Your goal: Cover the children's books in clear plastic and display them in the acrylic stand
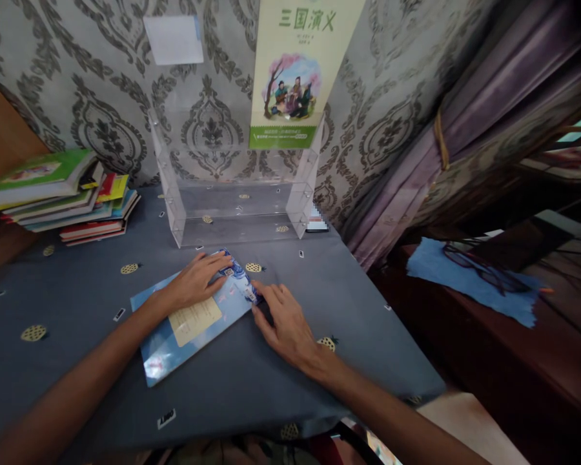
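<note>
A light blue book (157, 342) with a cream text panel lies aslant on the cloth-covered table. My left hand (201, 279) rests flat across its upper part, fingers stretched out and thumb a little apart. At the book's right end, my right hand (283, 323) takes the edge between thumb and fingers. A barcode and a dark blue pattern show near that edge. Behind the book stands a clear acrylic rack (237, 229) with bare shelves.
A pile of books (72, 194) is at the left, by a wooden panel. A green book (295, 84) stands upright above the rack, against patterned wallpaper. To the right are a purple curtain (416, 168) and glasses (484, 268) on a blue cloth (430, 268).
</note>
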The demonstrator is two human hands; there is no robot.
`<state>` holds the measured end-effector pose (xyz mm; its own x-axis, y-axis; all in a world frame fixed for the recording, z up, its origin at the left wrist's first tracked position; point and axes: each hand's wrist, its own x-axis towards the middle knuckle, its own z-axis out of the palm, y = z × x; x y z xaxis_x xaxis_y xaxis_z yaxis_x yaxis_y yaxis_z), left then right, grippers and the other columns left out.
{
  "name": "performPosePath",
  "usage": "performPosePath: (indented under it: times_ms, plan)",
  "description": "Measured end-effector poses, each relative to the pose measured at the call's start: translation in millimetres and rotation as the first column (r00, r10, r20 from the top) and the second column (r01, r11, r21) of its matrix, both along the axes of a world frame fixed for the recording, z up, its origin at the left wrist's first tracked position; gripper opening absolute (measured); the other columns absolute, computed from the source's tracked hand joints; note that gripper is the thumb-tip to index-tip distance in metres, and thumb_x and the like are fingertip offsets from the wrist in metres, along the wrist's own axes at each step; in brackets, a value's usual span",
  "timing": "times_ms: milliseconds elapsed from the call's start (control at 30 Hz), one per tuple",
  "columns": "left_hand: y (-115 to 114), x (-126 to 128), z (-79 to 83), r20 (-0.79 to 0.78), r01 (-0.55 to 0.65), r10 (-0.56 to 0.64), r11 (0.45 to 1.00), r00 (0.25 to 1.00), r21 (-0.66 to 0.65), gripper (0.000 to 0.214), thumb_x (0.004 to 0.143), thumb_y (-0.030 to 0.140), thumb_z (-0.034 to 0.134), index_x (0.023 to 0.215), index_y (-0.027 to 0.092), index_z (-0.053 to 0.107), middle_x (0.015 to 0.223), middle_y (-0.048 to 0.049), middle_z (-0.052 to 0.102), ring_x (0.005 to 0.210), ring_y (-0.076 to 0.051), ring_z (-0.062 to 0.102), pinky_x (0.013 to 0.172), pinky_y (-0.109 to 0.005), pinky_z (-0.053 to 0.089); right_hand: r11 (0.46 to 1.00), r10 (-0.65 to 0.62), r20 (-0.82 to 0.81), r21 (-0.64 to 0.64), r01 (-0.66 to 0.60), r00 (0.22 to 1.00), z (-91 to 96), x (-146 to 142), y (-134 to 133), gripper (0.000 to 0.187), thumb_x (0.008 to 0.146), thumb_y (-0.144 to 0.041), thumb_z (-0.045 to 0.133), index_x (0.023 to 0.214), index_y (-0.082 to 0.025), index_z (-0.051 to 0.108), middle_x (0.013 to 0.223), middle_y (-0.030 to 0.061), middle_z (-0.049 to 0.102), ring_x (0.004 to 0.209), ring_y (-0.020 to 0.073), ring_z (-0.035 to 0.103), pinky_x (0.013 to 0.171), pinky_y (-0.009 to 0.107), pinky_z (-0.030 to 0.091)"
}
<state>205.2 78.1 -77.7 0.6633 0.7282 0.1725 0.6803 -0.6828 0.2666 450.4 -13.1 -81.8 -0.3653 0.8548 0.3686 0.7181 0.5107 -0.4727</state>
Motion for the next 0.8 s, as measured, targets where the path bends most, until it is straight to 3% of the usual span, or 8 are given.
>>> performPosePath:
  times_ms: [167, 367, 533, 800]
  plan:
    - [-3.4, 2.8, -1.5, 0.071, 0.002, -0.005, 0.999, 0.997, 0.048, 0.039, 0.103, 0.035, 0.041, 0.137, 0.023, 0.054, 0.143, -0.0081, 0.059, 0.140, -0.025, 0.047, 0.116, -0.051, 0.038, 0.999, 0.023, -0.038, -0.042, -0.025, 0.999, 4.0, 2.3, 16.2, 0.036, 0.098, -0.022, 0.046, 0.134, -0.020, 0.054, 0.106, 0.0096, 0.071, 0.099, 0.0256, 0.063, 0.092, 0.042, 0.048]
    - [-7.2, 8.3, 0.4, 0.091, 0.018, -0.031, 0.990, 0.995, 0.138, 0.034, 0.102, 0.029, 0.042, 0.131, 0.022, 0.058, 0.136, -0.0102, 0.063, 0.132, -0.026, 0.052, 0.111, -0.050, 0.042, 0.981, 0.144, -0.064, -0.124, -0.151, 0.988, -2.8, -13.7, 78.7, 0.050, 0.096, -0.014, 0.043, 0.146, -0.023, 0.043, 0.127, 0.0066, 0.069, 0.116, 0.0222, 0.059, 0.103, 0.043, 0.044]
    - [-9.1, 10.2, 4.6, 0.058, 0.021, -0.031, 0.985, 0.998, 0.173, 0.031, 0.102, 0.025, 0.040, 0.124, 0.019, 0.061, 0.129, -0.0129, 0.062, 0.122, -0.026, 0.057, 0.105, -0.049, 0.046, 0.970, 0.192, -0.110, -0.132, -0.205, 0.975, -10.8, -29.5, 119.6, 0.050, 0.096, -0.010, 0.041, 0.145, -0.019, 0.044, 0.129, 0.0077, 0.069, 0.119, 0.0226, 0.059, 0.106, 0.045, 0.042]
    - [-8.5, 8.8, 2.2, 0.032, 0.019, -0.026, 0.982, 0.999, 0.189, 0.031, 0.103, 0.027, 0.039, 0.125, 0.018, 0.059, 0.128, -0.0127, 0.061, 0.120, -0.027, 0.058, 0.104, -0.048, 0.047, 0.955, 0.240, -0.135, -0.148, -0.259, 0.961, -9.7, -33.4, 137.8, 0.048, 0.095, -0.009, 0.039, 0.142, -0.015, 0.046, 0.128, 0.0074, 0.070, 0.123, 0.0214, 0.058, 0.113, 0.046, 0.036]
